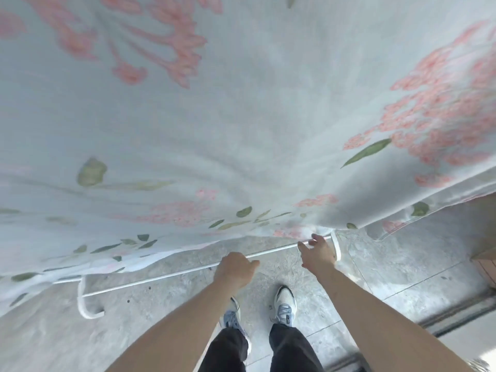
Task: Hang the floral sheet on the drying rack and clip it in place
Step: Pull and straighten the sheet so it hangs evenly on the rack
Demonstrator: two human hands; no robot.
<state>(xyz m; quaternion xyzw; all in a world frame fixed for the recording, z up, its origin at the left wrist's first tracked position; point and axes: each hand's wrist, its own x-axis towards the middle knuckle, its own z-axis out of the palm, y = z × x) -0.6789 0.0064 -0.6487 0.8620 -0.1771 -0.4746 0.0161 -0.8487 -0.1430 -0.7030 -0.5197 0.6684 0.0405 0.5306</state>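
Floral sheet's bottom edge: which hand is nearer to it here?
Right. The right hand reaches up with spread fingers almost at the floral sheet's lower edge. The left hand sits lower, fingers curled, by the drying rack's white bar, apart from the fabric.

A single view was given, worn on the head and aimed steeply downward and slightly forward. Wide-angle distortion was seen at the edges. The floral sheet (241, 116) was caught very near the lens, filling the upper two thirds. The drying rack (166, 276) base bar was seen below it, farther off on the concrete floor (53, 339). Both forearms were seen entering from the bottom edge, with the left hand (234, 268) and right hand (318, 255) near centre, and shoes (285, 304) straight below the camera.
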